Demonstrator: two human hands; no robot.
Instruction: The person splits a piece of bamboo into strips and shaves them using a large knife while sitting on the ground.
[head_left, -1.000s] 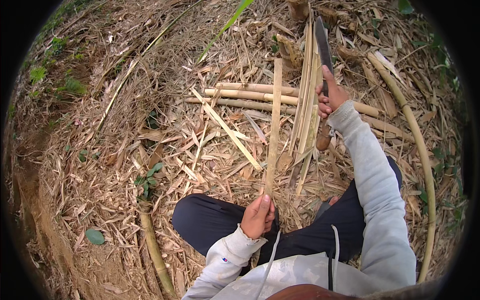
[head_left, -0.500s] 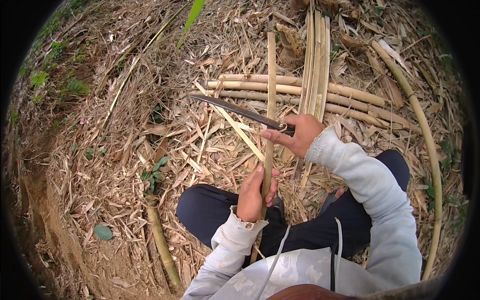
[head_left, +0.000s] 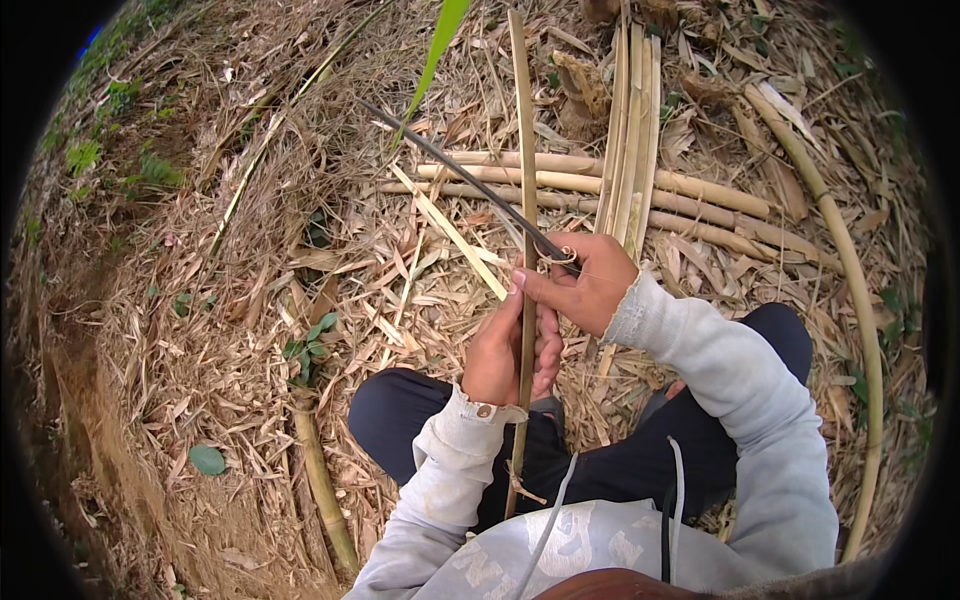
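A long bamboo strip (head_left: 526, 150) runs upright in front of me, from near my lap to the top of the view. My left hand (head_left: 512, 350) is closed around its lower part. My right hand (head_left: 592, 285) grips the handle of a knife (head_left: 460, 170), whose long dark blade points to the far left and crosses the strip. The right thumb presses on the strip just above the left fingers. Thin curled shavings show by the knife's handle and low on the strip. The right palm hides most of the handle.
Beyond my hands, several split bamboo strips (head_left: 628, 130) lie across bamboo poles (head_left: 580, 182). A curved pole (head_left: 845, 240) lies at the right and a short one (head_left: 325, 485) at lower left. A stump (head_left: 585, 95) stands at the back. A green leaf (head_left: 437, 50) hangs at the top.
The bamboo strip has moved up and slightly left, its top now leaning left. My left hand has risen beside my right. The blade's tip has swung upward, tilting the knife more steeply.
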